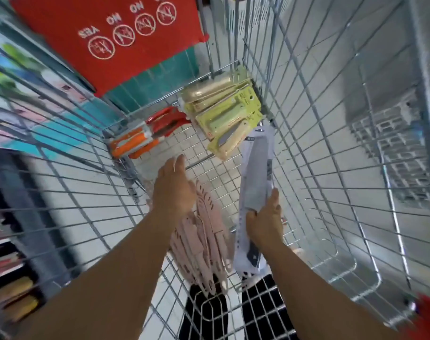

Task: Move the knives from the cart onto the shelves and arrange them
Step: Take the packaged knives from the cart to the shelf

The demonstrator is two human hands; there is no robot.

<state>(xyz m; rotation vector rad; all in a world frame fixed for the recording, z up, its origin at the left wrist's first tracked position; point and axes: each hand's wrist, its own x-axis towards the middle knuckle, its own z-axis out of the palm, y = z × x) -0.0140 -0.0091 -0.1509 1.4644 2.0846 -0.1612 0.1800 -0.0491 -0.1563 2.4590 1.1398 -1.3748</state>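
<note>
Right hand [264,222] grips a packaged white-carded knife [254,182] mid-blade, inside the cart [319,123]. Left hand [173,187] hovers flat, fingers straight, holding nothing, over the pink knife packs [204,244]. Yellow packs [223,111] and orange packs [133,143] lie at the far end.

Risk as I judge it: the long pack catches the wire side on lifting and slips. Wire walls close in; only straight up is free.

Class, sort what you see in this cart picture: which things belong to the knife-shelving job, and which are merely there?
Job:
- wire shopping cart
- white-packaged steel knife, gripped by the right hand
- yellow-green carded knife packs
- orange-handled knife packs
- left hand

Merely there:
- red child-seat flap
- pink plastic slotted pieces
</note>
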